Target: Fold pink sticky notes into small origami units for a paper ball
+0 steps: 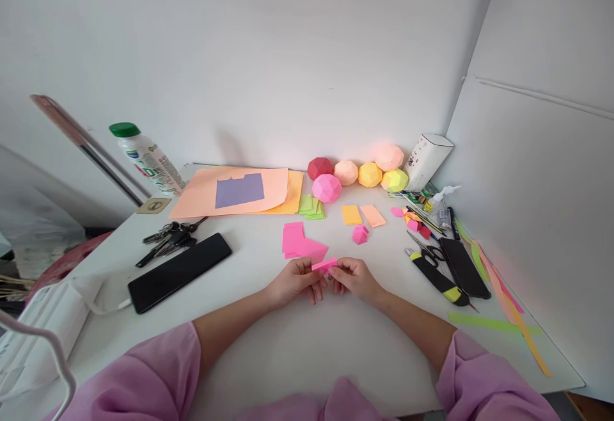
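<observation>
Between my two hands I hold a folded piece of pink paper [324, 265] above the white table. My left hand [298, 278] pinches its left end, and my right hand [354, 278] pinches the right end. Just behind the left fingers lie flat pink paper sheets [293, 239]. A small stack of folded pink pieces [360, 235] sits beyond my right hand. Farther back are an orange paper [352, 215], a peach paper [373, 215] and several green papers [313, 207].
Faceted paper balls, one of them pink [327, 188], line the wall. At right lie scissors [429, 253], a utility knife [436, 277], a black case [464, 267] and paper strips [494, 323]. Keys [173, 237], a phone [180, 272] and a bottle [148, 160] are on the left.
</observation>
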Action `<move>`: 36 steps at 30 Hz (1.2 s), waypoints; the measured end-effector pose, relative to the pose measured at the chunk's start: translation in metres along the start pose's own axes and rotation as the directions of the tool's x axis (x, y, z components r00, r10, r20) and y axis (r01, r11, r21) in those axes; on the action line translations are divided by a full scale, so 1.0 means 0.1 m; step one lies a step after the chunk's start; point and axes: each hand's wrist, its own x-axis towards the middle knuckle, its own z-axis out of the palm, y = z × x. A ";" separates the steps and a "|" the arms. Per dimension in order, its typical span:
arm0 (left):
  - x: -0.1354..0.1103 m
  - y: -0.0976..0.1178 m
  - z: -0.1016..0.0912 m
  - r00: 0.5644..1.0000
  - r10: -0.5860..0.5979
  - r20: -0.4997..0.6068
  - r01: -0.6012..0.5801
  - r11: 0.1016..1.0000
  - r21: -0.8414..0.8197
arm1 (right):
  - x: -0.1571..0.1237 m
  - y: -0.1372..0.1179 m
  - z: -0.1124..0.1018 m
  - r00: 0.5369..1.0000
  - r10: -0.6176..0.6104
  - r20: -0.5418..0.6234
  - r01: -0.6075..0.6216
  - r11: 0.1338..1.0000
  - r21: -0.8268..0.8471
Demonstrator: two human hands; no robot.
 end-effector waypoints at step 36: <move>-0.02 -0.03 0.00 0.999 0.015 0.036 -0.017 0.999 0.051 | -0.04 -0.03 0.00 1.000 -0.022 -0.019 0.022 1.000 -0.001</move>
